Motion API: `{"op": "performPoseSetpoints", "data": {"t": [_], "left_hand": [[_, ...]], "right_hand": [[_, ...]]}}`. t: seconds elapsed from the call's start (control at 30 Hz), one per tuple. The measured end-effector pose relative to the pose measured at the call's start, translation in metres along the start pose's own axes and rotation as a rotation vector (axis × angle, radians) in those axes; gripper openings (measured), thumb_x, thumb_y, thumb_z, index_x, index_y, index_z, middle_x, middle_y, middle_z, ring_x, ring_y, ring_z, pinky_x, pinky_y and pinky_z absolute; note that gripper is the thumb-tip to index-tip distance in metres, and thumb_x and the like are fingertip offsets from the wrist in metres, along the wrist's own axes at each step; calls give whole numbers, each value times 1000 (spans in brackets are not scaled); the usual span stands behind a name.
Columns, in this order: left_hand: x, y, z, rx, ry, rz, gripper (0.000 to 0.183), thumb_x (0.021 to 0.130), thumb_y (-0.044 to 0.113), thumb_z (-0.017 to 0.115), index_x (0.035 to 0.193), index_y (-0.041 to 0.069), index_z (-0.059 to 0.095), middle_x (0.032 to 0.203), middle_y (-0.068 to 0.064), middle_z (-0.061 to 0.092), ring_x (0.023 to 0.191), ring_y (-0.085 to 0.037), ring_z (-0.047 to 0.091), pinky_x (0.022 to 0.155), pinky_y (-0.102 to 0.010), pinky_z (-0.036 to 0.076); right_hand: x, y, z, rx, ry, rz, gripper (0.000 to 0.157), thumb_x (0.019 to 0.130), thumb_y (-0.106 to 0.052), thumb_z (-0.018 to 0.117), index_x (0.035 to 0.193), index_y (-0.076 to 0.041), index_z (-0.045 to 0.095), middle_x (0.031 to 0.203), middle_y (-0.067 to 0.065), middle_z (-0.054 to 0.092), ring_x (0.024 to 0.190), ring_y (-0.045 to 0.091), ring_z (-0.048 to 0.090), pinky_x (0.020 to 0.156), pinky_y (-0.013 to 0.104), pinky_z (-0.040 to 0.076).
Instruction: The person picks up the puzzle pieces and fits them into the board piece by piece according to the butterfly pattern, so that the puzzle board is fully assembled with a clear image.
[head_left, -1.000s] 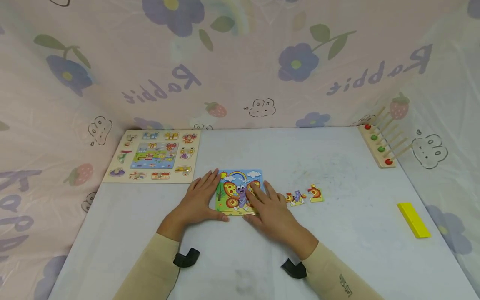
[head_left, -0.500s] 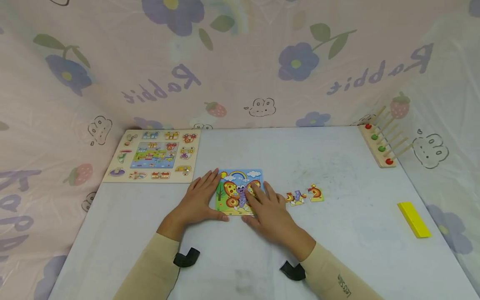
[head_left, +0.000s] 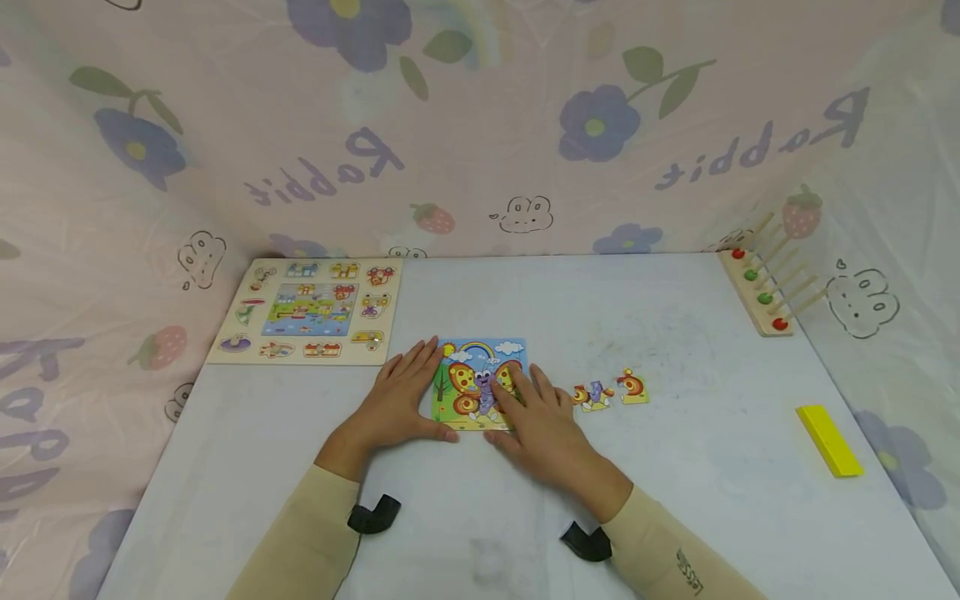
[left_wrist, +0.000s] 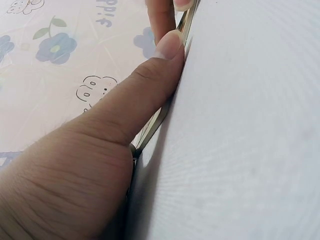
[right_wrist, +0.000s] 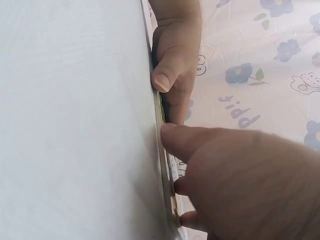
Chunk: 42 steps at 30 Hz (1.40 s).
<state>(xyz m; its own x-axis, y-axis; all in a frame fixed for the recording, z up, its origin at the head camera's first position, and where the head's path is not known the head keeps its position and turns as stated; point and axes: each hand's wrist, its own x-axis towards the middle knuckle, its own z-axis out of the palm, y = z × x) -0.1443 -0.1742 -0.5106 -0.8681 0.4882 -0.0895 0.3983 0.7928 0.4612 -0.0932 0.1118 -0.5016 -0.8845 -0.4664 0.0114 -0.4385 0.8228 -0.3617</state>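
Observation:
A square butterfly jigsaw puzzle lies flat on the white table in the head view. My left hand rests along its left side, fingers straight and thumb at the near edge. Over the puzzle's right part lies my right hand, fingertips touching the picture and covering much of the right wing. Its thumb is by the near edge. Just beyond the right hand are two loose puzzle pieces. From the right wrist view, the puzzle's thin edge shows beside the thumb of the right hand.
At the back left lies a wooden picture board with vehicle shapes. A wooden peg rack with red and green beads stands at the back right. A yellow block lies near the right edge. Printed cloth hangs behind the table.
My right hand has shifted very slightly to the left on the puzzle. The left hand, the puzzle and the loose pieces stay in place.

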Motion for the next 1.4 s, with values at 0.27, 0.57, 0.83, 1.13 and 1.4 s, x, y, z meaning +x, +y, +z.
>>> {"op": "performPoseSetpoints", "data": {"t": [0.27,0.57,0.83,1.13,1.4], "left_hand": [[-1,-1,-2,2,4,4,145,72,88,80,176,11,15,182,0,3,166,-20,-2,130,-52,2],[-5,-1,-2,-22,-1,-8,144,73,85,82,176,11,15,182,0,4,166,-22,-2,130,-54,2],[-3,0,1,-17,2,-6,145,71,86,82,176,12,16,182,0,4,166,-21,-2,130,-53,2],[-2,2,-2,-26,-9,-1,146,71,86,83,176,13,13,182,1,2,166,-20,-4,130,-52,1],[-2,2,-2,-14,-10,1,146,72,87,82,176,12,13,182,1,1,166,-19,-4,130,-52,1]], "right_hand": [[1,0,-1,61,-5,15,74,107,-55,65,167,-17,48,178,16,24,161,50,12,114,71,29],[3,1,0,134,-19,10,73,107,-55,66,167,-18,49,178,16,23,161,49,10,116,70,24],[-10,12,-12,342,81,-28,62,107,-46,70,158,-14,59,173,14,35,159,42,25,117,74,23],[-36,45,-40,578,229,-26,59,107,-24,74,161,-12,53,161,7,53,145,31,51,110,56,48],[-57,88,-62,787,379,-63,53,107,7,59,159,-2,51,148,24,59,130,32,61,104,26,49]]}}
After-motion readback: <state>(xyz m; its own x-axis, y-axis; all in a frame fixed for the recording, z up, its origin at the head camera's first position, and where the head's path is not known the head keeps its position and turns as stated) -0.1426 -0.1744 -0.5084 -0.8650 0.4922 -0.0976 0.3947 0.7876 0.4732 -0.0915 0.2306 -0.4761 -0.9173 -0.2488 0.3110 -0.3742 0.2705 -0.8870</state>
